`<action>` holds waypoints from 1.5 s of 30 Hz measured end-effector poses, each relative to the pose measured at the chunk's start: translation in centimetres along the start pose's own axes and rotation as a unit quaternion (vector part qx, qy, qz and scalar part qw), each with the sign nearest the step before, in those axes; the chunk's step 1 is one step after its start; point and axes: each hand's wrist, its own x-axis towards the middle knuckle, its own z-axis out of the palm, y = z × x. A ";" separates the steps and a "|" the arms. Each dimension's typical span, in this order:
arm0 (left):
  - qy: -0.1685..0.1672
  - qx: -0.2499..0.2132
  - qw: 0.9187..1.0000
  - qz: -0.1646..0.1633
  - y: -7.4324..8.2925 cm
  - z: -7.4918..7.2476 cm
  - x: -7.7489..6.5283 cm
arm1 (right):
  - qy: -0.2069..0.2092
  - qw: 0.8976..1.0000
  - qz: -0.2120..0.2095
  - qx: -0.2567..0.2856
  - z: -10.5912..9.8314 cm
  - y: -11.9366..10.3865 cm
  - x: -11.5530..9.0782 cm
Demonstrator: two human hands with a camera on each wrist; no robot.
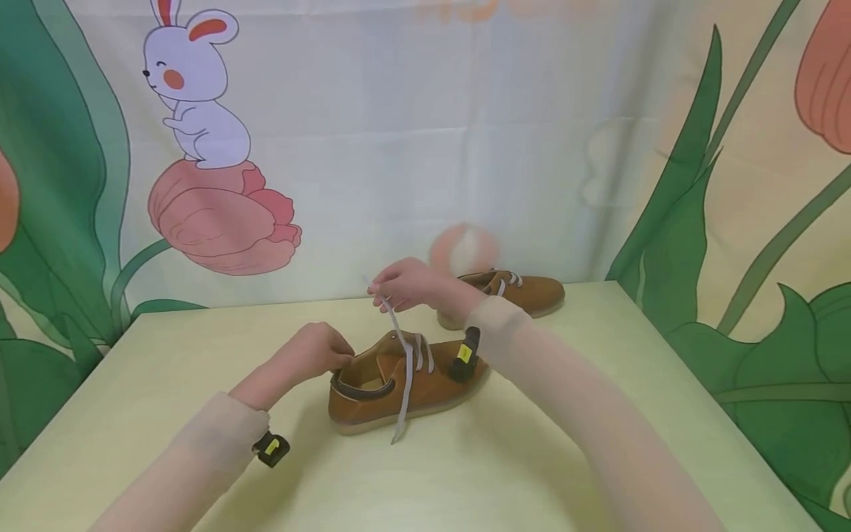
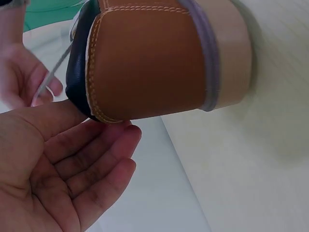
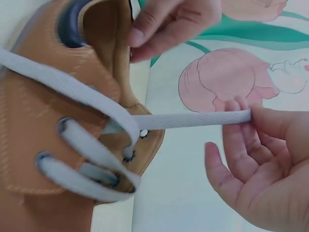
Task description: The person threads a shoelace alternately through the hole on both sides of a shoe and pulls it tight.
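Observation:
A brown leather shoe [image 1: 425,391] with grey laces stands on the table, its toe to the right. My left hand [image 1: 311,356] pinches the collar's far edge near the heel, thumb inside; in the left wrist view its fingers lie under the heel's rim. Above the shoe, my right hand [image 1: 412,284] pinches one end of a shoelace [image 3: 193,119] between thumb and fingers, drawn taut from the top eyelets. The other lace end [image 1: 404,406] hangs down over the near side onto the table. Lower lace rows cross the tongue area through dark-rimmed eyelets.
A second brown shoe [image 1: 538,294] with light laces stands behind, near the table's back edge, partly covered by my right arm. The pale yellow table [image 1: 199,355] meets a printed cloth backdrop [image 1: 366,148]. Black wrist cameras sit on both sleeves.

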 end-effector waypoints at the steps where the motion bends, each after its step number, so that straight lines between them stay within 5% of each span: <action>1: 0.001 0.000 1.000 0.000 0.1 -0.1 0.2 | 0.010 1.000 -0.005 0.012 -0.2 0.2 -0.5; 7: 0.007 -0.007 1.000 0.002 0.9 -0.6 2.0 | 0.030 0.998 -0.031 0.051 -1.2 1.8 -3.7; 15: -0.004 -0.014 0.999 0.029 2.1 -0.4 4.0 | 0.037 0.998 -0.034 0.033 -0.8 4.3 -7.1; 25: 0.006 -0.027 0.999 0.029 1.9 0.3 5.0 | 0.108 0.985 -0.060 -0.123 2.1 6.8 -6.8; 32: 0.001 -0.042 0.999 0.018 1.9 0.3 5.4 | 0.124 0.982 -0.068 -0.126 2.8 7.4 -6.5; 45: 0.012 -0.065 0.998 0.005 1.6 0.5 5.3 | 0.125 0.988 -0.023 -0.085 3.7 7.2 -5.9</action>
